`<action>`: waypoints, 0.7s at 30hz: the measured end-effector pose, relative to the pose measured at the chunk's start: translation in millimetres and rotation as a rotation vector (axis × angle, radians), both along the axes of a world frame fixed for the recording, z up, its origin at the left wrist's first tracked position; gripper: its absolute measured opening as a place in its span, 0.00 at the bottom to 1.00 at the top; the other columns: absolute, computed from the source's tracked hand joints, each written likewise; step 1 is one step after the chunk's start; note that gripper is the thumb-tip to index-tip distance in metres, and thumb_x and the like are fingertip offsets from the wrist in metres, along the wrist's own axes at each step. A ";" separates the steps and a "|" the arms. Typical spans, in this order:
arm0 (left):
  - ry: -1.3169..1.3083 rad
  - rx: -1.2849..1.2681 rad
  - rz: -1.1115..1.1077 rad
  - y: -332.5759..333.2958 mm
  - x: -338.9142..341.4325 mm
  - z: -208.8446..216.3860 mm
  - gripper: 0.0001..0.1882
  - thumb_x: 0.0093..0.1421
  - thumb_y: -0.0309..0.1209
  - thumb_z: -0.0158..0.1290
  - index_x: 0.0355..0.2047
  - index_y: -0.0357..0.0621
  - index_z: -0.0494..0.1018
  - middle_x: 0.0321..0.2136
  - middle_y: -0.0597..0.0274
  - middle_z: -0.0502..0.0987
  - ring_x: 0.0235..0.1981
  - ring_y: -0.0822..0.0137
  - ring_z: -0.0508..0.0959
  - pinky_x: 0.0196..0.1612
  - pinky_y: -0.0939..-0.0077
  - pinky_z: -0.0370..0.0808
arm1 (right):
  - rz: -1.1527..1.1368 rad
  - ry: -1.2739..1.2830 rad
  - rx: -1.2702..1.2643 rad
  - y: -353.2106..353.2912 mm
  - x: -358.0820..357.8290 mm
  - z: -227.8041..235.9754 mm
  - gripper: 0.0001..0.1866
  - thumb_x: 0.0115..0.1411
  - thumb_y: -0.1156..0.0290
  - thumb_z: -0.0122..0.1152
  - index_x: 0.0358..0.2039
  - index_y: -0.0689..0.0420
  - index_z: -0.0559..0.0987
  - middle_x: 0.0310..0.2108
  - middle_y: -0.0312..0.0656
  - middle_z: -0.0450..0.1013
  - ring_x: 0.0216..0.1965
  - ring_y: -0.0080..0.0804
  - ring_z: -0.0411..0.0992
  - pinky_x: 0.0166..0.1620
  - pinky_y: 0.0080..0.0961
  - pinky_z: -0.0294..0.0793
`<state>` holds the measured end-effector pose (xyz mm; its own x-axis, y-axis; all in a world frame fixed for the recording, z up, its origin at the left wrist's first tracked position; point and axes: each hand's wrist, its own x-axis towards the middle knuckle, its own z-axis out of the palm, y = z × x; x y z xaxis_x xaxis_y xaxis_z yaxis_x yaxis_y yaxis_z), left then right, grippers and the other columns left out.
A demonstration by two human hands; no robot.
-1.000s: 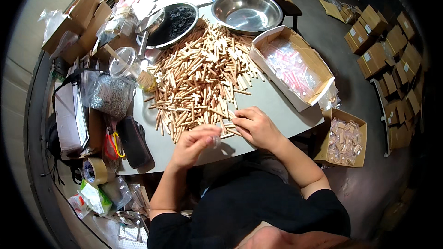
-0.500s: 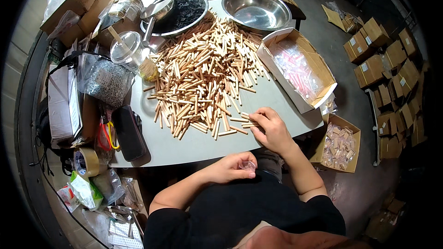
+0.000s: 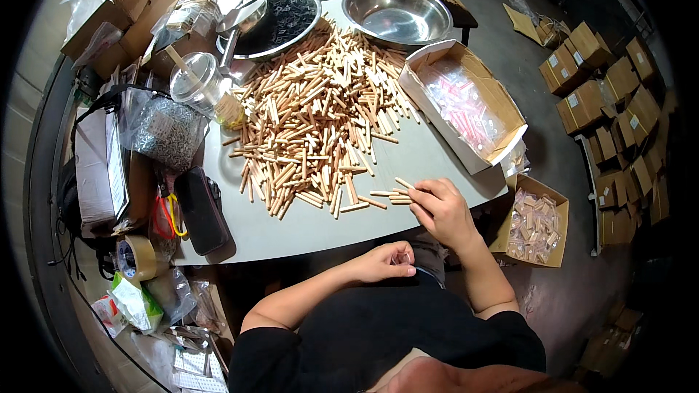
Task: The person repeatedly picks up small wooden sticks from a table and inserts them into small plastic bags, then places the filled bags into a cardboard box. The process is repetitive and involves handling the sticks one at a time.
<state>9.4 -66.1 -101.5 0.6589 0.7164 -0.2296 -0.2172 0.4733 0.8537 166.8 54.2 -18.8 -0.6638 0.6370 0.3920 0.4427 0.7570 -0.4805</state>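
Note:
A large heap of short wooden dowels (image 3: pixel 313 109) covers the middle of the grey table. At the heap's near right edge my right hand (image 3: pixel 445 212) has its thumb and fingers closed on several dowels (image 3: pixel 400 194), whose ends stick out to the left just over the tabletop. Close to my body, below the table edge, my left hand (image 3: pixel 378 265) is closed around a small clear plastic piece (image 3: pixel 400 257). Its rim shows between thumb and fingers; whether it is a bag or a cup I cannot tell.
Right of the heap stands an open carton (image 3: pixel 477 153) of clear and pink plastic bags. Below it, another carton (image 3: pixel 557 236) holds packed dowels. Two steel bowls (image 3: pixel 397 36) sit at the back. A phone (image 3: pixel 200 211), scissors (image 3: pixel 169 215) and tape roll (image 3: pixel 137 257) lie left.
My right hand has drawn a little to the right and nearer, pulling the dowels away from the heap. My left hand has shifted slightly right and turned, covering more of the clear plastic piece.

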 end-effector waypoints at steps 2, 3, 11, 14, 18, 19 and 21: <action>-0.044 0.029 0.039 1.8 2.4 -0.4 0.10 0.64 0.32 0.58 0.38 0.43 0.69 0.33 0.72 0.71 0.35 0.80 0.68 0.38 0.83 0.67 | -0.012 0.006 0.021 -0.2 8.4 -6.0 0.11 0.49 0.77 0.68 0.36 0.60 0.82 0.38 0.43 0.76 0.38 0.43 0.73 0.42 0.35 0.75; -0.089 0.041 0.062 2.9 4.5 -0.3 0.09 0.64 0.32 0.58 0.38 0.43 0.69 0.33 0.72 0.71 0.35 0.80 0.68 0.38 0.83 0.67 | -0.013 0.002 0.031 0.4 12.0 -7.0 0.11 0.50 0.77 0.68 0.36 0.60 0.82 0.38 0.43 0.76 0.38 0.43 0.73 0.42 0.35 0.75; -0.093 -0.041 0.078 4.6 2.6 -0.7 0.08 0.64 0.30 0.58 0.35 0.45 0.69 0.28 0.75 0.69 0.30 0.82 0.66 0.34 0.85 0.65 | -0.023 0.048 -0.002 -2.2 13.0 1.5 0.11 0.48 0.77 0.69 0.34 0.61 0.81 0.38 0.43 0.77 0.39 0.43 0.74 0.42 0.35 0.75; -0.075 -0.074 0.071 4.8 6.1 -4.3 0.08 0.64 0.30 0.58 0.34 0.45 0.69 0.26 0.77 0.68 0.28 0.83 0.65 0.32 0.86 0.63 | -0.002 0.058 -0.049 -3.8 6.1 1.3 0.11 0.47 0.76 0.70 0.32 0.61 0.81 0.37 0.43 0.76 0.38 0.44 0.74 0.42 0.35 0.75; -0.110 -0.193 0.099 8.3 7.7 -5.3 0.10 0.62 0.31 0.60 0.33 0.46 0.69 0.25 0.78 0.66 0.27 0.83 0.64 0.31 0.86 0.62 | 0.010 0.028 -0.066 -4.3 6.3 -2.9 0.10 0.48 0.74 0.70 0.30 0.60 0.80 0.36 0.43 0.76 0.38 0.44 0.74 0.42 0.34 0.75; -0.122 -0.229 0.107 9.8 7.2 -3.9 0.10 0.61 0.32 0.61 0.32 0.46 0.69 0.24 0.78 0.66 0.26 0.83 0.63 0.31 0.86 0.62 | 0.004 0.011 -0.078 -4.7 9.9 0.3 0.09 0.48 0.74 0.70 0.30 0.60 0.79 0.36 0.43 0.75 0.38 0.44 0.74 0.41 0.35 0.75; -0.203 -0.315 0.125 10.8 7.5 2.9 0.11 0.60 0.32 0.62 0.31 0.47 0.69 0.24 0.79 0.65 0.26 0.83 0.63 0.31 0.86 0.62 | -0.008 -0.005 -0.100 -4.7 18.2 2.8 0.08 0.49 0.75 0.69 0.30 0.60 0.79 0.35 0.43 0.75 0.38 0.44 0.73 0.41 0.35 0.75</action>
<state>17.0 -55.2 -98.6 0.6254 0.7093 -0.3251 -0.4394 0.6645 0.6045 185.0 49.5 -16.0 -0.6605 0.6780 0.3227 0.4511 0.7019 -0.5513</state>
